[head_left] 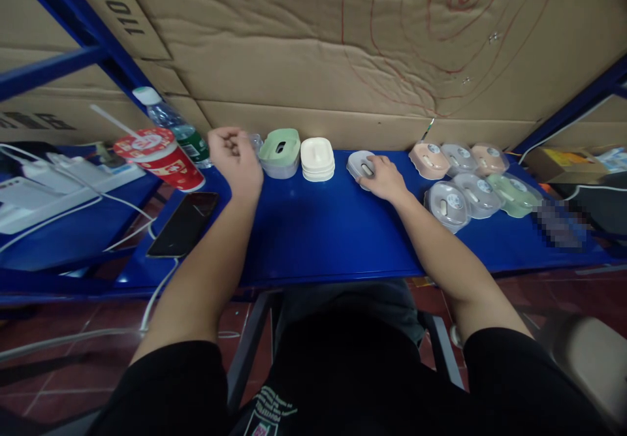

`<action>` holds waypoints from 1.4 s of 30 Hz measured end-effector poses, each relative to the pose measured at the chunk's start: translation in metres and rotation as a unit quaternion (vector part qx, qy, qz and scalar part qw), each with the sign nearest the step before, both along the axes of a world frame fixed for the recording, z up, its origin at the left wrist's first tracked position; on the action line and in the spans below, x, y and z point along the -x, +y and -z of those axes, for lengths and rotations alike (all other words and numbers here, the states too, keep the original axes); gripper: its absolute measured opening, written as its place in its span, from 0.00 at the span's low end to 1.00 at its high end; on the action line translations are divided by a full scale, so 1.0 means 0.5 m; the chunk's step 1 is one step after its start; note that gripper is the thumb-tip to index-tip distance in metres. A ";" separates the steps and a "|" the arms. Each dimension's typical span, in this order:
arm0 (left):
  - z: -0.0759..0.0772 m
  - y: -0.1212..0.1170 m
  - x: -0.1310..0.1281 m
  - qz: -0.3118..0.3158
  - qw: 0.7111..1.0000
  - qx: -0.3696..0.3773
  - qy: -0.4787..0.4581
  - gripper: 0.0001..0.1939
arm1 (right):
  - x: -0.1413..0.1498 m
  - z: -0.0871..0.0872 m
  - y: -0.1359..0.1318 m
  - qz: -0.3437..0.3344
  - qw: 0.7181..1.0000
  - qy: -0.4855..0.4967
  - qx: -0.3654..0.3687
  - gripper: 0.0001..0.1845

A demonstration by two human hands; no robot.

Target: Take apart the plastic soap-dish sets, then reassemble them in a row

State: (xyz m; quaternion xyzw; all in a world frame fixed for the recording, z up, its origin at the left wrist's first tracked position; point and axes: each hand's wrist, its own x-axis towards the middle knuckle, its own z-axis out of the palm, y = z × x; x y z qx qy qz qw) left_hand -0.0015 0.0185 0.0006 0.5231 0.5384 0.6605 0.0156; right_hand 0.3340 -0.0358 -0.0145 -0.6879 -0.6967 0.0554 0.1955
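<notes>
My right hand grips a small grey lidded box on the blue table, thumb at its near side and fingers over the top. My left hand is raised at the left with its fingers curled in. Whether anything lies inside those fingers is hidden. A piece of clear plastic shows just behind it, and I cannot tell if they touch. Right of that hand stand a stack of green lids in a clear container and a stack of cream lids.
Several finished-looking boxes with clear covers, among them a peach box and a green box, sit at the right. On the left are a red paper cup with a straw, a water bottle, a phone and a power strip. Cardboard backs the table.
</notes>
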 end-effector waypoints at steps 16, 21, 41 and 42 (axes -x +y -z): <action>0.037 -0.144 -0.142 0.341 0.819 -0.006 0.461 0.18 | 0.025 0.004 -0.016 -0.237 0.944 0.142 -0.183 0.40; 0.040 -0.139 -0.136 0.349 0.811 -0.026 0.469 0.18 | 0.025 0.016 -0.013 -0.254 0.936 0.145 -0.197 0.38; 0.020 -0.167 -0.141 0.391 0.801 -0.091 0.445 0.16 | 0.016 0.007 -0.015 -0.321 0.894 0.223 -0.220 0.38; 0.020 -0.168 -0.141 0.394 0.799 -0.100 0.443 0.15 | 0.015 0.007 -0.015 -0.322 0.894 0.222 -0.217 0.38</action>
